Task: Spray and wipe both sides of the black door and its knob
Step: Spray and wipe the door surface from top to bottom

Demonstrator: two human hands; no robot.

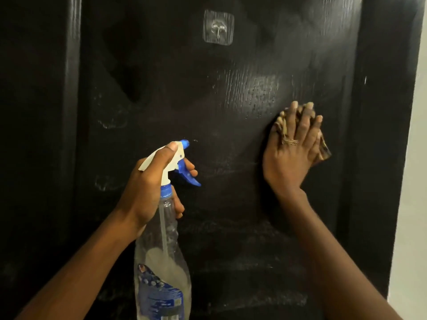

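Head view: left hand [150,190] grips clear spray bottle [161,262]; right hand [291,158], flat, presses cloth [324,150] on grained door [208,100].

Clear stick-on hook [218,27] up high, near top centre: see-through square pad w/ rounded corners, faint ribbing across it, small shiny metal hook in the middle. Pad sits flat & square-on, not tilted; light catches it so it reads greyish vs the black behind. Far right edge: strip of pale off-white wall [413,181], plain, narrow at the top & widening toward the bottom. Wall & hook well apart. Over on the left, a dark glossy upright strip [74,88] w/ a streak of reflected light running down it; can't tell if it's frame or trim
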